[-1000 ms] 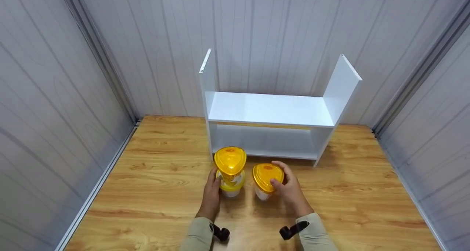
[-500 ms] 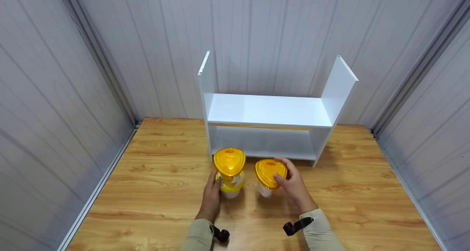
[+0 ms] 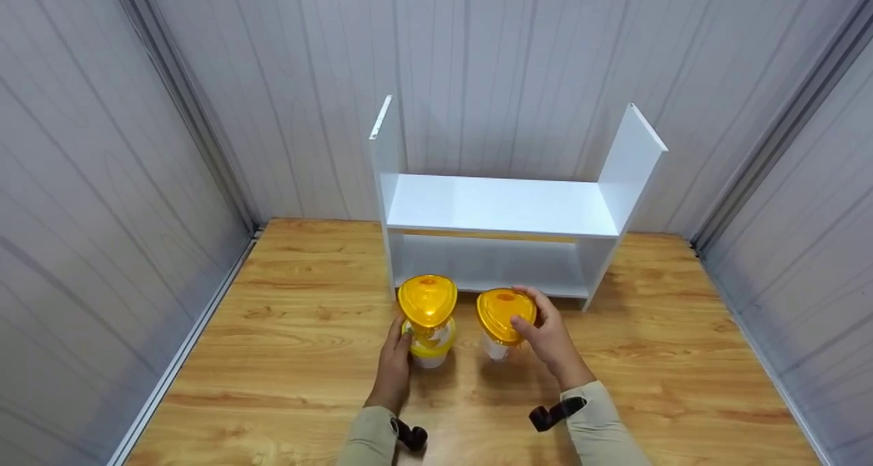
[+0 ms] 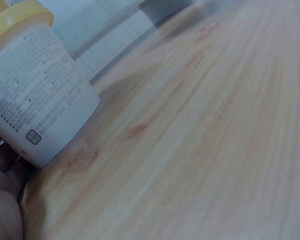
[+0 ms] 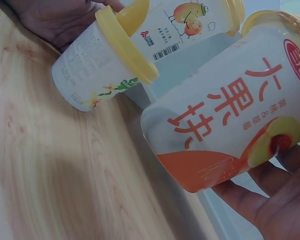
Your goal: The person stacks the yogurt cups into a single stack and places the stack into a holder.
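Note:
Two yellow-lidded cups stand stacked on the wooden table (image 3: 286,357): an upper cup (image 3: 427,301) on a lower cup (image 3: 430,348). My left hand (image 3: 397,343) holds the lower cup's left side; in the left wrist view its palm (image 4: 2,200) lies against that cup's base (image 4: 35,95). My right hand (image 3: 539,319) grips a third cup (image 3: 503,316), white and orange with red characters, tilted and lifted off the table. In the right wrist view that third cup (image 5: 225,110) fills the frame, with the lower cup (image 5: 102,65) and the upper cup (image 5: 185,20) behind it.
A white two-level shelf (image 3: 501,207) stands just behind the cups, against the back wall; both its levels are bare. Grey panel walls close in on the left, right and back. Wood surface extends to both sides of the hands.
My right hand has raised its cup off the table and carried it slightly away, toward the shelf. The left hand and the stacked cups have stayed put.

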The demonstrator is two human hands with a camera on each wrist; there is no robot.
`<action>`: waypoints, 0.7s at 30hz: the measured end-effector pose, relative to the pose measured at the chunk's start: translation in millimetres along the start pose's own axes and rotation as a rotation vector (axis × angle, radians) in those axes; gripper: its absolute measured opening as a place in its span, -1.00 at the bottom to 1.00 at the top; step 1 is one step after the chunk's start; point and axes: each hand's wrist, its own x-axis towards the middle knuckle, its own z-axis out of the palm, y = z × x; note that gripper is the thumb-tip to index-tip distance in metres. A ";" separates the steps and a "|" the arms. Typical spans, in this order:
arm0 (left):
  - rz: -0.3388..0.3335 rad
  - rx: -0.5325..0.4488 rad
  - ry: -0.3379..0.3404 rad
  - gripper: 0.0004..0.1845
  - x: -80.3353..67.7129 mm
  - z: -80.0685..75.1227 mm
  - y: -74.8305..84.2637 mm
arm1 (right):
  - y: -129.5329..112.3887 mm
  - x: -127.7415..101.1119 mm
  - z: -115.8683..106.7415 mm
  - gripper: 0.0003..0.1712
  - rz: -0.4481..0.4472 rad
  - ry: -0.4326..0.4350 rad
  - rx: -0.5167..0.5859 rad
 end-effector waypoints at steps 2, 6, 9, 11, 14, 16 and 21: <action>0.015 0.019 -0.002 -0.38 0.4 -0.1 -0.5 | -0.5 1.2 -0.5 -0.41 -0.016 -0.014 0.010; 0.016 0.035 0.002 -0.39 0.9 -0.3 -0.9 | -2.7 4.0 -0.8 -0.40 -0.026 -0.031 0.013; 0.002 0.028 0.000 -0.39 0.9 -1.2 -1.2 | -4.7 5.1 -0.1 -0.40 -0.013 -0.028 0.000; 0.003 0.020 0.000 -0.39 0.9 -1.6 -1.6 | -6.8 6.4 0.3 -0.40 0.001 -0.027 -0.021; 0.008 0.016 0.003 -0.39 0.0 -1.4 -1.7 | -10.4 7.9 1.0 -0.40 0.016 -0.024 -0.042; 0.011 0.013 0.005 -0.39 -0.4 -1.1 -1.3 | -12.1 9.0 1.1 -0.39 0.018 -0.023 -0.053; 0.013 0.019 0.009 -0.39 -0.9 -1.0 -0.3 | -15.7 11.3 1.5 -0.39 0.016 -0.034 -0.060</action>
